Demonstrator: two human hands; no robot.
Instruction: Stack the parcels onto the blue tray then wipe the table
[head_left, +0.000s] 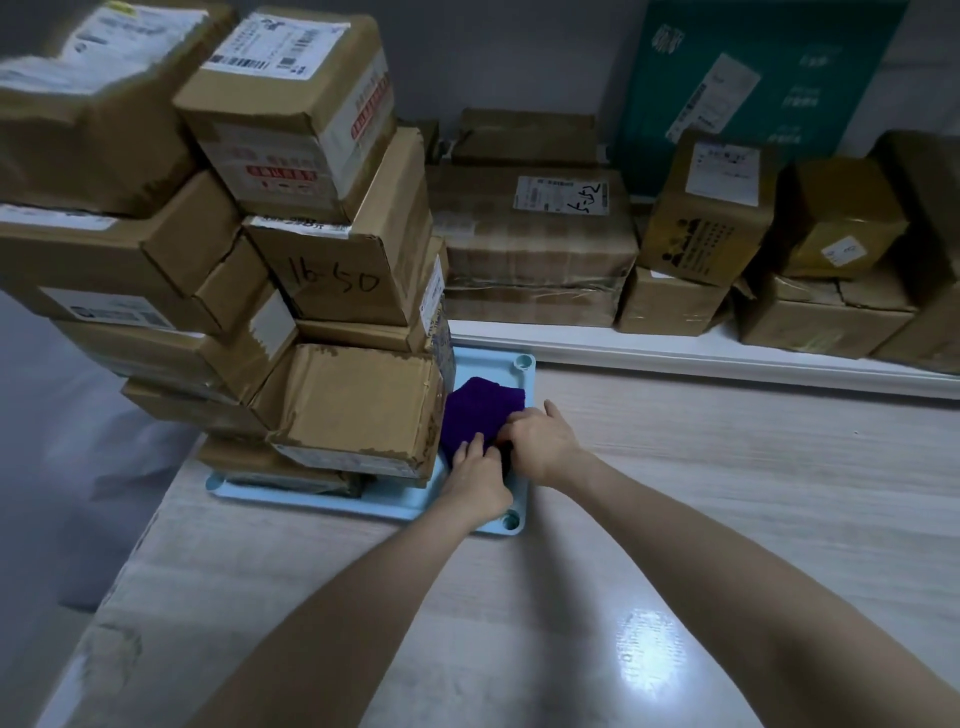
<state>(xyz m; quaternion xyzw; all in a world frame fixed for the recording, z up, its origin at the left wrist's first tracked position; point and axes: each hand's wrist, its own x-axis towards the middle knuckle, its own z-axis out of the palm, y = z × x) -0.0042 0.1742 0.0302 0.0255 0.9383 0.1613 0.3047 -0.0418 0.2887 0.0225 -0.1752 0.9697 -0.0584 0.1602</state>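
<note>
1. Blue tray (396, 502): lies flat on the light wood table (701, 499), at the table's far left corner. Its right-hand corners show round sockets.

2. Tray contents, left portion: a stack of cardboard parcels (291, 322), several layers high and leaning slightly. The front lower parcel (358, 405) rests on a flatter box at tray level. Above it sits a parcel marked "16-50" (340, 278). The topmost parcel (293, 104) carries white shipping labels and red-printed tape.

3. Tray contents, right portion: a folded purple cloth (480, 408), lying inside the tray rim and touching the side of the front lower parcel.

4. Left hand (480, 480): placed on the near edge of the cloth, fingers nearly straight and pressing down on the fabric.

5. Right hand (540, 441): placed on the right edge of the cloth, fingers curled into the fabric and gripping it, thumb pointing away from the body.

6. Behind the table: a white ledge (675, 353) holds further taped parcels (535, 244) in a row. A dark green carton (753, 78) stands against the wall behind them.
</note>
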